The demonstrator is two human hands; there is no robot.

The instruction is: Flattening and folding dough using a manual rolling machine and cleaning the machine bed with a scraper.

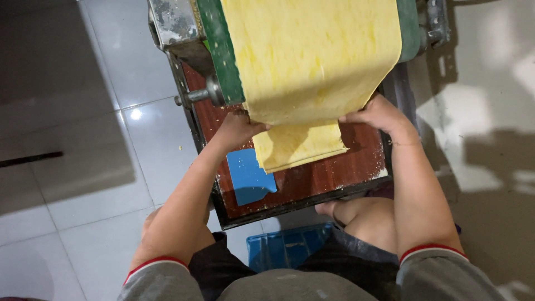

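Your left hand (237, 128) and right hand (379, 114) each gripped an edge of the wide yellow dough sheet (309, 56), which hung from the green metal roller machine (223, 56) and folded onto the reddish-brown wooden tray (334, 173).

A wide sheet of dough (312, 56) hangs down from the rolling machine (178, 25) at the far side, over the tray (356, 167) that sits below and in front of it. The left hand (237, 129) holds the sheet's lower left edge, the right hand (379, 114) its lower right edge. Between and just below the hands, folded dough (298, 147) lies on the tray. A flat scraper (248, 178) lies on the tray left of that fold. A crate (287, 245) stands on the floor (83, 167) under the tray's near edge, between the person's knees.
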